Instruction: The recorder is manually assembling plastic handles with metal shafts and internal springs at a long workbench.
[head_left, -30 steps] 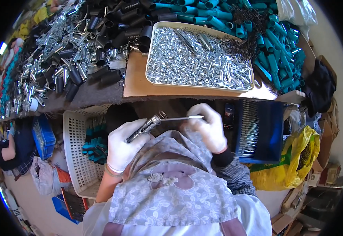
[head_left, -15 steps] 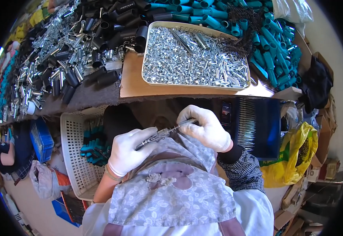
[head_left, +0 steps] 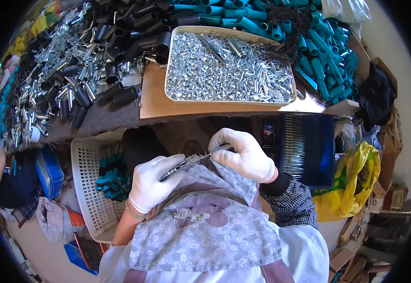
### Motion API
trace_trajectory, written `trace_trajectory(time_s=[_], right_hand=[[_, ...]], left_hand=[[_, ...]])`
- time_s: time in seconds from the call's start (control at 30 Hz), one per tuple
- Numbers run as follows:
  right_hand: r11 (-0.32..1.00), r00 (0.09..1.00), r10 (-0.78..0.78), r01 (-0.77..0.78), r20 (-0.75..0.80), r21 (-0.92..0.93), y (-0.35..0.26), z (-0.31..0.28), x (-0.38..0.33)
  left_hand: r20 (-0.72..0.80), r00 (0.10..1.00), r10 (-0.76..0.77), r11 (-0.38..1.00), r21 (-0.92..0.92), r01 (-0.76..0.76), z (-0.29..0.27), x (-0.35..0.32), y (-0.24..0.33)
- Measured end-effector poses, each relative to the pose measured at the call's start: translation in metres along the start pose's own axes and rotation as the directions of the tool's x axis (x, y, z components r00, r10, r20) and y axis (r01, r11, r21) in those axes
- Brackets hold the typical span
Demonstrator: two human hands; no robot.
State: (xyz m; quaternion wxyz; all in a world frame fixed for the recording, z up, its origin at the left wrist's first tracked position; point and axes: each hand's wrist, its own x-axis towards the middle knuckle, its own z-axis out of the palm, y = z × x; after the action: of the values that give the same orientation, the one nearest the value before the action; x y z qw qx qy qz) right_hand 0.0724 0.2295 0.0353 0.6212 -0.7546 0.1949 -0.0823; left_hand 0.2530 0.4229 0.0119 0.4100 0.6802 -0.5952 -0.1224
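Above my lap, my white-gloved left hand [head_left: 153, 184] grips a slim metal mechanism [head_left: 185, 164] with a coil or spring-like part along it. My right hand [head_left: 245, 158], also gloved, pinches a thin silvery metal rod [head_left: 222, 148] between thumb and fingers. Its narrow tip meets the right end of the mechanism; whether it goes inside cannot be made out. Beyond both hands, on the bench, stands a cream tray [head_left: 224, 101] full of small shiny metal pieces and short pins, with a few longer metal parts on top.
Black tubes [head_left: 145, 21], loose metal parts [head_left: 68, 52] and teal tubes [head_left: 326, 63] cover the bench. A white basket [head_left: 82, 184] holds teal-and-black pieces. Right of me are a phone [head_left: 268, 134], a blue tray [head_left: 319, 155] with thin rods and a yellow bag [head_left: 349, 193]. A co-worker sits far left.
My right hand has shifted slightly left and down, and the rod's tip now sits closer to the mechanism. My left hand keeps its grip. The co-worker's arm at far left has moved up.
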Motion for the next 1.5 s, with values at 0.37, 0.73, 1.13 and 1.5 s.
trace_trajectory(time_s=[0.37, 0.73, 1.13, 1.5], right_hand=[[0.987, 0.991, -0.134, 0.136, 0.027, -0.087, 0.005, 0.009, -0.001], [0.941, 0.961, -0.267, 0.275, 0.065, -0.199, 0.013, 0.016, 0.0], [0.93, 0.961, -0.251, 0.272, 0.114, -0.247, 0.012, 0.021, 0.008], [0.934, 0.954, -0.299, 0.298, 0.027, -0.197, 0.015, 0.031, 0.009]], left_hand=[[0.041, 0.998, -0.053, 0.995, -0.082, 0.056, 0.003, 0.001, 0.003], [0.056, 0.998, -0.026, 0.976, -0.214, 0.037, 0.006, 0.003, 0.0], [0.02, 0.984, -0.179, 0.958, -0.225, 0.179, 0.005, -0.009, 0.01], [-0.045, 0.986, -0.163, 0.978, -0.14, 0.155, 0.006, -0.017, 0.01]])
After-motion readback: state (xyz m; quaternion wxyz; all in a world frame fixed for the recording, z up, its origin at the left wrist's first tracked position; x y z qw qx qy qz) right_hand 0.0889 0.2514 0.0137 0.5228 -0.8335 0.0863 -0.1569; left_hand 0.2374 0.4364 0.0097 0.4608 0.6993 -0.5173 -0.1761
